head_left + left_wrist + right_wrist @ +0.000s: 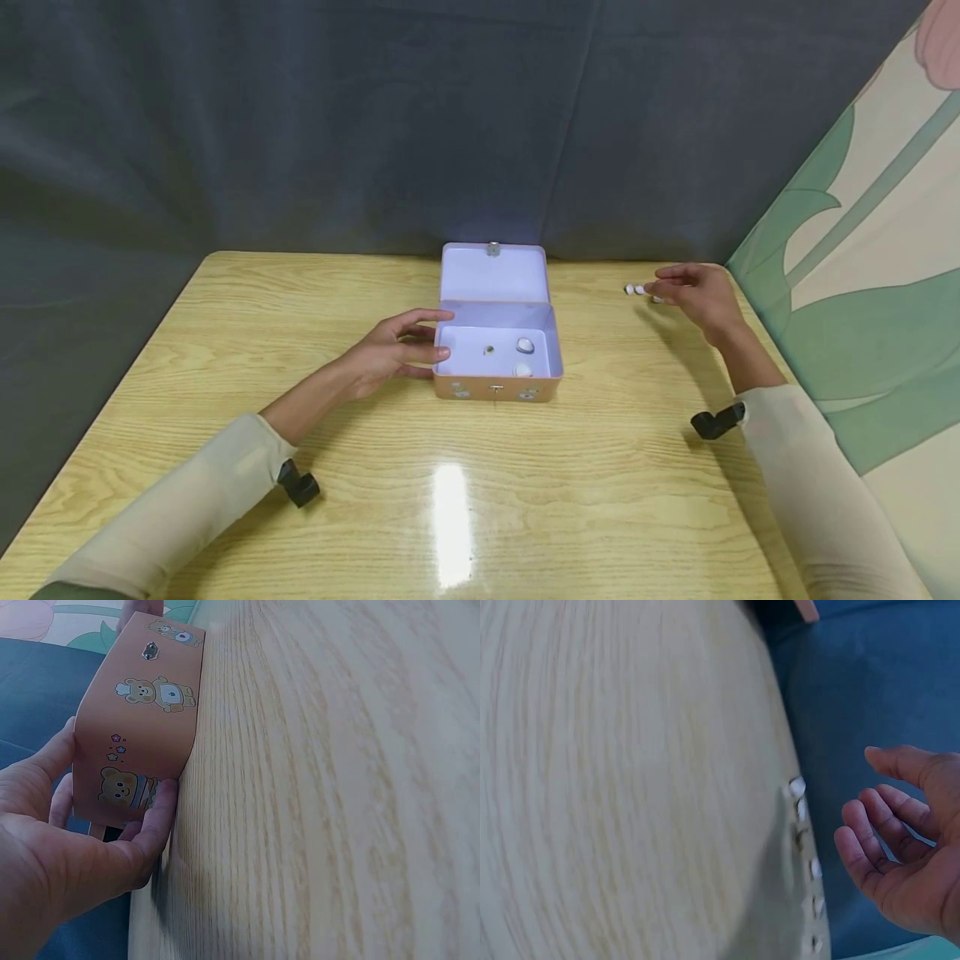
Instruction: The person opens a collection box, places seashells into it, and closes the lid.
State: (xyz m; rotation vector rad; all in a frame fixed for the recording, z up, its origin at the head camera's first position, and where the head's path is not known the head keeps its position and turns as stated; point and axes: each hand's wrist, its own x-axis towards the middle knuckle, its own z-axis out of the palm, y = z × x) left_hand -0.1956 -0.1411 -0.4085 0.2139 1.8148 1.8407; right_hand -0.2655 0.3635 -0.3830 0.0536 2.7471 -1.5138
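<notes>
L hand (pixel 390 350) grips tin (pixel 497 360) at centre; R hand (pixel 697 293) loose, empty over shells (pixel 634 289), upper right; pinch one cleanly.

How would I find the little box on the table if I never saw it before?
Look at the middle of the far half of the yellow wooden table. There sits a small orange tin box, lid open, with the left hand holding its side. It is the only box there, pale purple inside, with cartoon bears on its outside and two white shells lying in it.
</notes>
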